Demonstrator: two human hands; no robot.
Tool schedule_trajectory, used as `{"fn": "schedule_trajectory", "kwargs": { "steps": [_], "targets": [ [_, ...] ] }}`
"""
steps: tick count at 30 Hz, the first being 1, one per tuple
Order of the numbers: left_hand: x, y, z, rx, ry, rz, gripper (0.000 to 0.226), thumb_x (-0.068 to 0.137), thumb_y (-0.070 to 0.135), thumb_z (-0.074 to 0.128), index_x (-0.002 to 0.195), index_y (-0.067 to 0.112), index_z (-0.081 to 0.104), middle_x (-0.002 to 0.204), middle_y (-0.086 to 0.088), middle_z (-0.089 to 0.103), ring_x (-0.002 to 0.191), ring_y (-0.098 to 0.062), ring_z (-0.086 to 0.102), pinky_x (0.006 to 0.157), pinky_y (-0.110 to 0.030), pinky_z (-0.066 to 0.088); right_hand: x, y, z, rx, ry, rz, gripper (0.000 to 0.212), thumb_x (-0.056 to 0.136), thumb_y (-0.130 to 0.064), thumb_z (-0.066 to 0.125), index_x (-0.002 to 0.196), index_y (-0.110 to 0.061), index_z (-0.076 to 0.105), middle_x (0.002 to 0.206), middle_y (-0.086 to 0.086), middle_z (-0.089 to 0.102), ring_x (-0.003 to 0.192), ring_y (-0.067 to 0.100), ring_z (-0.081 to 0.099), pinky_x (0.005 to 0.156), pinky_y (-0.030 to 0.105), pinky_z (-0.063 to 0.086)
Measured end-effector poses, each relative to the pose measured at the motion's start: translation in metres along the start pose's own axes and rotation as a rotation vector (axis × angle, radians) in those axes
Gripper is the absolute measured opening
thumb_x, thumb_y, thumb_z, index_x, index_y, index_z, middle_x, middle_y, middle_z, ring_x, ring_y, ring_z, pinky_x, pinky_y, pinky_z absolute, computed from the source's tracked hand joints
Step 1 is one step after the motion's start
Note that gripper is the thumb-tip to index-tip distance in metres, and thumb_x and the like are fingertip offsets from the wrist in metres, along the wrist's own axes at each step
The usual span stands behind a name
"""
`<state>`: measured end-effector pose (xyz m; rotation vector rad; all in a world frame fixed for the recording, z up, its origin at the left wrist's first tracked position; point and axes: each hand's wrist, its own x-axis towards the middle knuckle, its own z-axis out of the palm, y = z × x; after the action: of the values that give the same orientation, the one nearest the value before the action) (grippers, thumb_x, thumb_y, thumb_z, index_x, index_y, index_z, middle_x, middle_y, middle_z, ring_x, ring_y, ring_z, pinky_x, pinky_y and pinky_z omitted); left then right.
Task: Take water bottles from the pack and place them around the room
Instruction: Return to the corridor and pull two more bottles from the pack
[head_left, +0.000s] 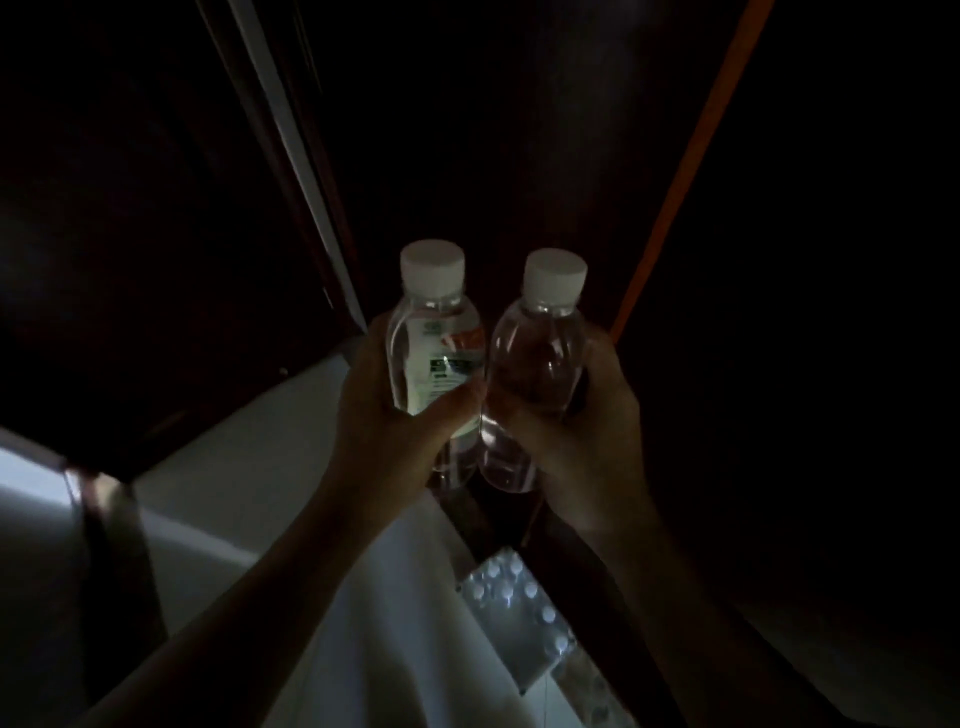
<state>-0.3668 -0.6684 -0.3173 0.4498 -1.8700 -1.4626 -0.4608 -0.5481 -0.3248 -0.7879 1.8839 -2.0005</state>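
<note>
The scene is very dark. My left hand (387, 410) grips a clear water bottle (434, 338) with a white cap and a printed label. Beside it my right hand (582, 421) holds a second clear water bottle (540, 353), also white-capped, its label not visible. Both bottles stand upright and nearly touch, raised in front of me at the frame's centre. Far below, near the bottom middle, lies the shrink-wrapped pack of bottles (519, 608), with several white caps showing through the plastic.
A dark wooden panel or door (156, 208) fills the left, with a pale strip along its edge. An orange strip (691, 156) runs diagonally at the right. A pale floor (249, 493) shows at lower left. The right side is black.
</note>
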Motion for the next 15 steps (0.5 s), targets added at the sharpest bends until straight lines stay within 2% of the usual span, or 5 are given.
{"fn": "schedule_trajectory", "kwargs": {
  "steps": [3, 6, 8, 12, 15],
  "targets": [
    [0.030, 0.106, -0.020, -0.054, 0.043, 0.090, 0.038, 0.073, 0.014, 0.071, 0.104, 0.032, 0.057, 0.089, 0.015, 0.072, 0.084, -0.006, 0.071, 0.068, -0.021, 0.055, 0.018, -0.106, 0.005, 0.096, -0.051, -0.106, 0.054, 0.073, -0.009, 0.078, 0.120, -0.023, 0.056, 0.099, 0.004, 0.071, 0.089, 0.028, 0.072, 0.071, 0.042, 0.059],
    [0.045, 0.196, -0.034, -0.064, 0.067, 0.144, 0.034, 0.076, 0.016, 0.065, 0.096, 0.043, 0.062, 0.087, 0.013, 0.073, 0.083, -0.009, 0.072, 0.069, -0.027, 0.055, 0.025, -0.201, 0.007, 0.146, -0.084, -0.200, 0.050, 0.082, 0.008, 0.067, 0.118, -0.022, 0.051, 0.086, -0.015, 0.072, 0.078, 0.005, 0.070, 0.065, 0.019, 0.054],
    [0.050, 0.245, -0.040, -0.091, 0.064, 0.164, 0.030, 0.075, 0.022, 0.064, 0.088, 0.050, 0.066, 0.087, 0.011, 0.074, 0.085, -0.012, 0.072, 0.072, -0.034, 0.055, 0.023, -0.251, 0.007, 0.184, -0.120, -0.255, 0.051, 0.083, 0.011, 0.064, 0.120, -0.022, 0.050, 0.083, -0.021, 0.071, 0.076, -0.001, 0.069, 0.062, 0.014, 0.052],
    [0.050, 0.301, -0.046, -0.107, 0.035, 0.190, 0.023, 0.075, 0.025, 0.063, 0.082, 0.046, 0.068, 0.083, 0.010, 0.073, 0.083, -0.011, 0.072, 0.070, -0.034, 0.052, 0.020, -0.303, 0.014, 0.251, -0.117, -0.314, 0.049, 0.078, 0.004, 0.071, 0.116, -0.023, 0.053, 0.081, -0.015, 0.072, 0.074, 0.000, 0.070, 0.061, 0.016, 0.053],
    [0.052, 0.317, -0.052, -0.103, -0.001, 0.196, 0.019, 0.078, 0.024, 0.062, 0.086, 0.040, 0.068, 0.084, 0.009, 0.072, 0.084, -0.012, 0.070, 0.071, -0.033, 0.052, 0.017, -0.317, 0.020, 0.271, -0.086, -0.329, 0.043, 0.080, 0.008, 0.071, 0.114, -0.012, 0.055, 0.076, -0.013, 0.072, 0.070, 0.001, 0.069, 0.059, 0.015, 0.052]
  ]
}}
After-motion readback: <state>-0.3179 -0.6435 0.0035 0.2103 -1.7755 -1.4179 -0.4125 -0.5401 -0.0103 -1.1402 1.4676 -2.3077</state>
